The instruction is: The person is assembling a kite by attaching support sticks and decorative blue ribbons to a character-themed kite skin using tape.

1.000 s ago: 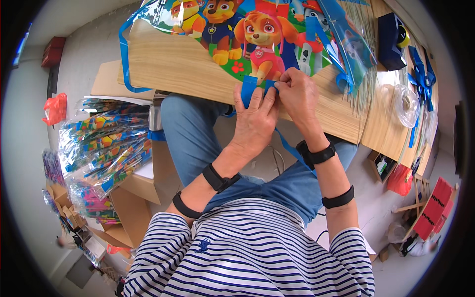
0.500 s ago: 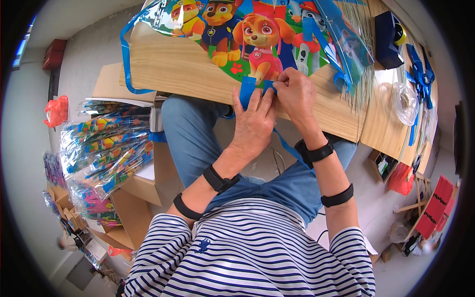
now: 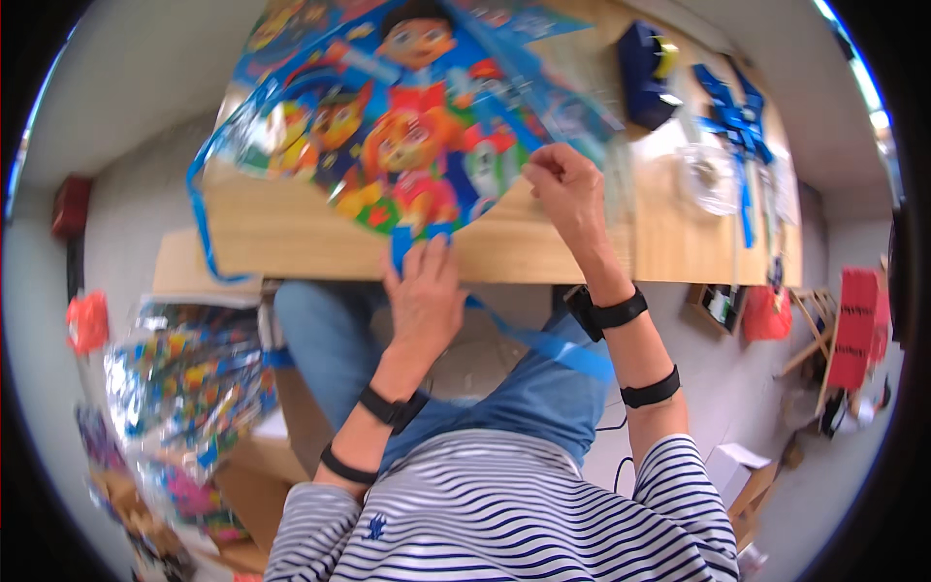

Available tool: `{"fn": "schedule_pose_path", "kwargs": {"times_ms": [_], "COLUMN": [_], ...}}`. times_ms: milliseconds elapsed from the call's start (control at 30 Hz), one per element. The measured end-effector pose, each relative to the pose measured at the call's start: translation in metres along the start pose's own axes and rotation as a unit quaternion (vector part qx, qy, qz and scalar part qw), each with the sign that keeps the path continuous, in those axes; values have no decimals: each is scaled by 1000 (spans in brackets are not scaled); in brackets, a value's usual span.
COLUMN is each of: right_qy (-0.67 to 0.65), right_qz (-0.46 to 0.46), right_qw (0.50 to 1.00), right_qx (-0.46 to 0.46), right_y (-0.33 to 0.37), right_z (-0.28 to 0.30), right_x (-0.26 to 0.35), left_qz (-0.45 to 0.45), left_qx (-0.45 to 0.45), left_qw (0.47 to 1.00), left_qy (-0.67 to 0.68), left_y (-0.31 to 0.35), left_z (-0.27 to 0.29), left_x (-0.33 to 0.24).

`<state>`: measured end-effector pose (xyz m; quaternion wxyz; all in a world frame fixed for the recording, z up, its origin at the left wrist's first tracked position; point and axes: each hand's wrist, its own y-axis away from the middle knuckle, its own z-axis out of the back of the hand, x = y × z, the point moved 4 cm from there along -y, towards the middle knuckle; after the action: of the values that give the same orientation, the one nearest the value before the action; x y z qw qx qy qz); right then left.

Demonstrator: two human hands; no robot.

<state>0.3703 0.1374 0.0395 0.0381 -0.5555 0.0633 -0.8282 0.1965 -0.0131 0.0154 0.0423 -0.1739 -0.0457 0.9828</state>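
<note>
A kite (image 3: 456, 189) of shiny plastic, printed with cartoon dogs and a child figure, lies on the table. My left hand (image 3: 427, 296) rests at its lower tip, fingers stretched out over a blue ribbon (image 3: 401, 249) by the table's near edge. Its thumb is hidden. Raised just right of the kite's lower edge, my right hand (image 3: 567, 189) is closed, thumb and forefinger pinched together; whatever is between them cannot be made out. A loose blue ribbon (image 3: 553, 349) trails below the table edge across my lap. The picture is smeared by motion.
A dark blue tape dispenser (image 3: 648, 78) stands at the back right. Beside it lie a bundle of blue ribbons (image 3: 737, 121) and a clear tape roll (image 3: 710, 177). Thin rods (image 3: 616, 175) lie right of the kite. Packed printed plastic (image 3: 189, 369) fills a box at lower left.
My right hand has come away from the ribbon at the kite's tip, up and to the right. My left hand stays there. The view has shifted, showing more of the kite.
</note>
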Motion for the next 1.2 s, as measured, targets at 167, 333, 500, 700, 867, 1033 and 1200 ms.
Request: {"fn": "schedule_pose_path", "kwargs": {"times_ms": [167, 333, 500, 700, 867, 1033, 1200], "right_qy": [0, -127, -151, -207, -286, -564, -662], "right_qz": [-95, -189, -250, -256, -221, -283, -281], "right_qw": [956, 940, 932, 926, 912, 746, 649], "right_qx": [-277, -255, -216, -186, -192, -212, -246], "right_y": [-76, -133, -162, -162, -131, -101, -93], "right_z": [140, 184, 183, 189, 175, 147, 135], "right_x": [-68, -94, -90, -94, -118, -128, -116], "left_qz": [-30, -25, -20, -29, -24, -28, -25], "left_qx": [-9, 14, 19, 14, 13, 8, 14], "left_qw": [999, 999, 999, 999, 999, 999, 999], "left_qy": [-12, -27, -29, -32, -35, -38, -39], "left_y": [3, 3, 1, 0, 2, 2, 3], "left_z": [-2, -3, 0, -2, -1, -3, -4], "left_x": [-5, -5, -7, -7, -6, -5, -3]}}
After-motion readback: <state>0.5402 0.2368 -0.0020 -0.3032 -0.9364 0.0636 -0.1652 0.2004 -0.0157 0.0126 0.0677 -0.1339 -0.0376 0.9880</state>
